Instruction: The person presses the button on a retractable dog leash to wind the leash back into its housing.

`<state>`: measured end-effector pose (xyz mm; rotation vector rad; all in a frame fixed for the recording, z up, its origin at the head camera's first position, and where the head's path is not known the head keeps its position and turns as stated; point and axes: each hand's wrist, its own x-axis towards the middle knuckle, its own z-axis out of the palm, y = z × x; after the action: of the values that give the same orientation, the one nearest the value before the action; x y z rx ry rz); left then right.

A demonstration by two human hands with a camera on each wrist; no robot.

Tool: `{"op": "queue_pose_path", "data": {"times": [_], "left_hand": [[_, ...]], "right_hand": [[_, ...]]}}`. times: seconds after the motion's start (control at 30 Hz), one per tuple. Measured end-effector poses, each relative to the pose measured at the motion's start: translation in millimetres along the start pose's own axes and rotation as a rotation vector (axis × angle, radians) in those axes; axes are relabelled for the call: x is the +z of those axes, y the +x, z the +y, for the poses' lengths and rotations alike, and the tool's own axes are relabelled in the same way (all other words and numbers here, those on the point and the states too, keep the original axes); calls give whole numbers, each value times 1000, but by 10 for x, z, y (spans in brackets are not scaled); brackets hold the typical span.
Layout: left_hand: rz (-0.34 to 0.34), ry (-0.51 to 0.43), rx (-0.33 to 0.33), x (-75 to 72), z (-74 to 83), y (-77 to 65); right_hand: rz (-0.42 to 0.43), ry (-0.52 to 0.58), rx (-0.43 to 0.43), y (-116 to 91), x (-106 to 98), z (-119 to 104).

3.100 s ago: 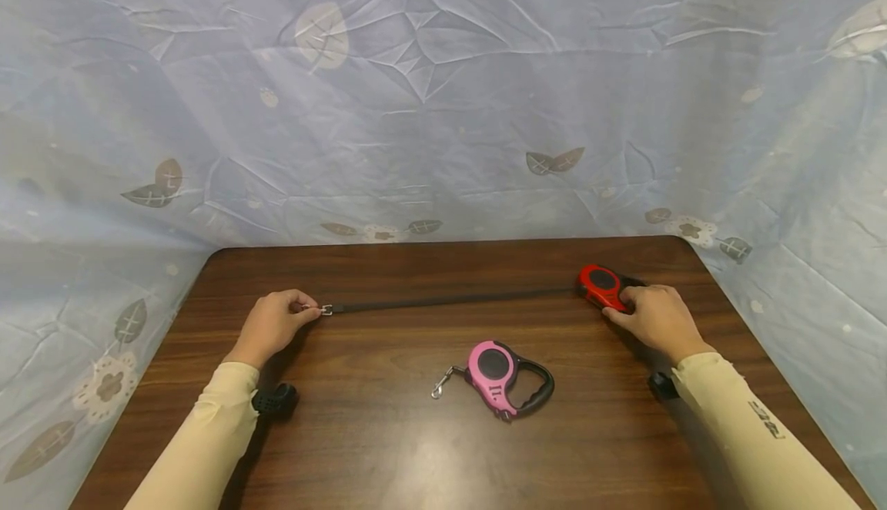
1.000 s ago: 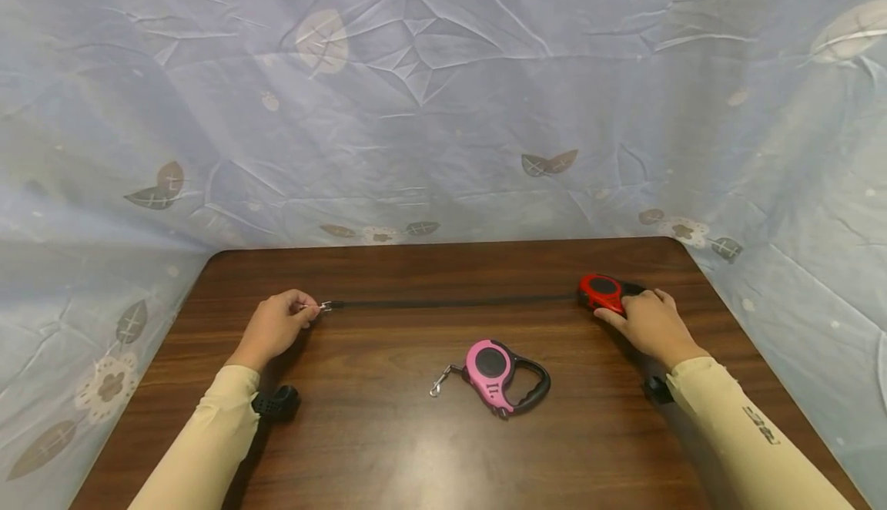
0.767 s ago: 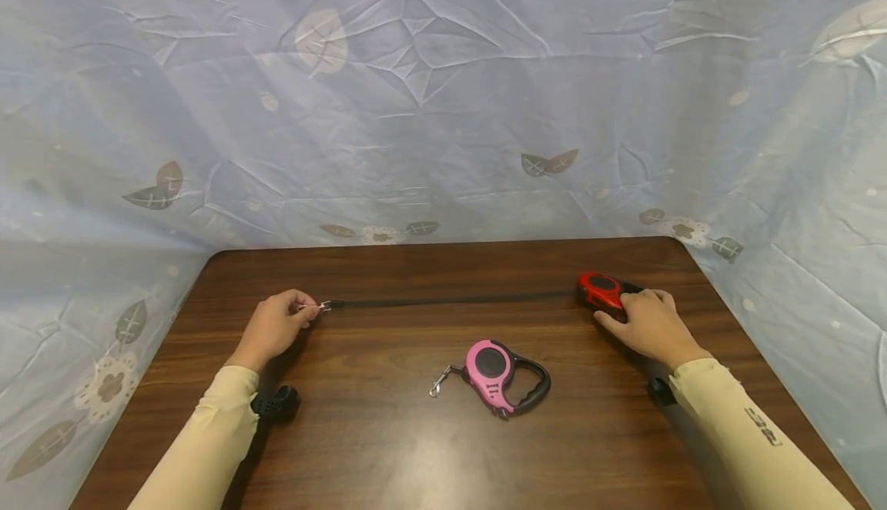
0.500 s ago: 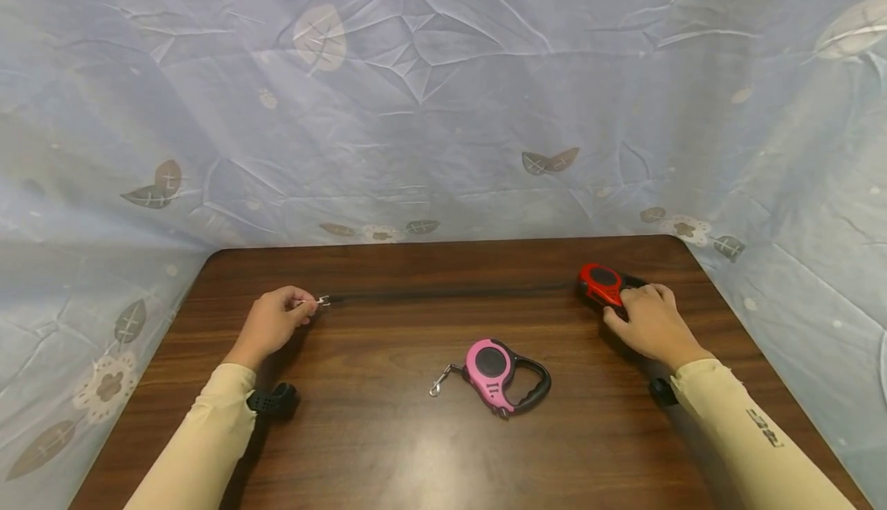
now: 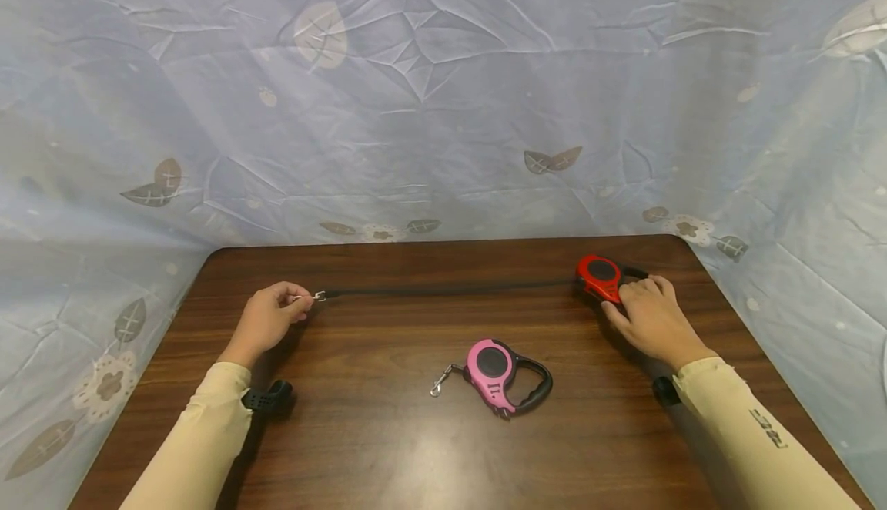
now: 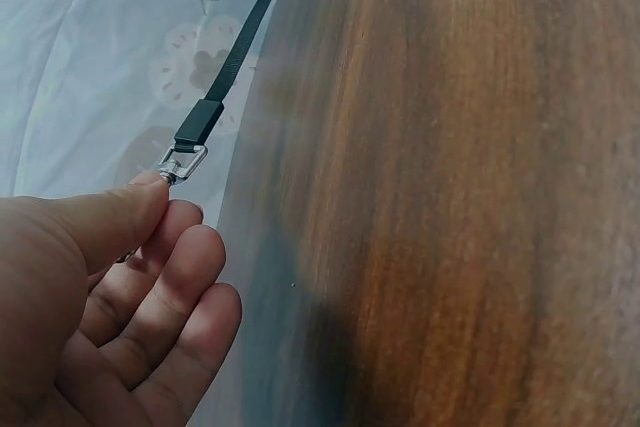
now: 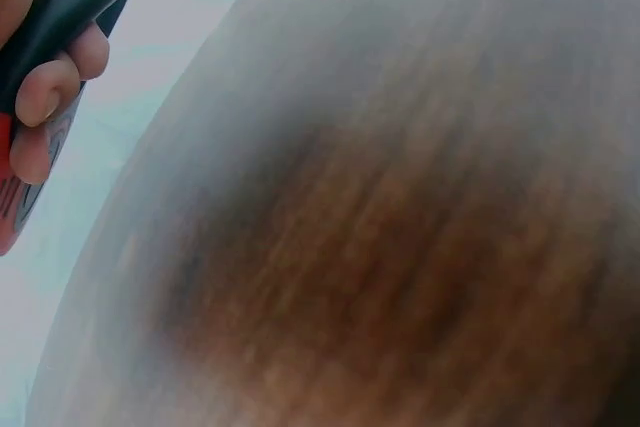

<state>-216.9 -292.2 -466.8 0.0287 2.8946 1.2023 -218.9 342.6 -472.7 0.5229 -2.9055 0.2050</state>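
A red retractable dog leash [image 5: 599, 277] with a black handle is at the right, my right hand [image 5: 653, 316] gripping it. In the right wrist view the fingers curl round the black handle [image 7: 70, 22]. Its black strap [image 5: 443, 290] stretches in a nearly straight line across to my left hand [image 5: 266, 317]. There the thumb and forefinger pinch the metal clip [image 6: 178, 164] at the strap's end; part of the clip is hidden by the fingers. Nearer to me lies a pink retractable leash [image 5: 493, 375], touched by neither hand.
The pink leash's metal clip [image 5: 440, 380] points left on the brown wooden table [image 5: 346, 433]. A pale patterned cloth [image 5: 430, 125] hangs behind the table and along both sides.
My left hand has shifted slightly left and away from me with the clip. The red leash has tilted and risen a little in the head view. The pink leash stays put.
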Motion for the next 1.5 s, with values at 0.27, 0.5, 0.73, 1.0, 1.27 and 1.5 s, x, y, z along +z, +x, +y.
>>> {"op": "queue_pose_path", "data": {"times": [0.27, 0.5, 0.73, 1.0, 1.27, 1.5], "left_hand": [[6, -13, 4, -6, -7, 5], [25, -14, 35, -5, 2, 4], [21, -30, 30, -12, 18, -4], [42, -70, 12, -62, 17, -27], [79, -95, -6, -125, -13, -39], [149, -159, 18, -152, -14, -27]], "right_hand": [[87, 3, -42, 14, -28, 6], [131, 1, -111, 18, -118, -35], [140, 6, -140, 33, -164, -26], [151, 41, -160, -5, -154, 17], [158, 19, -213, -29, -175, 47], [165, 13, -232, -40, -197, 81]]}}
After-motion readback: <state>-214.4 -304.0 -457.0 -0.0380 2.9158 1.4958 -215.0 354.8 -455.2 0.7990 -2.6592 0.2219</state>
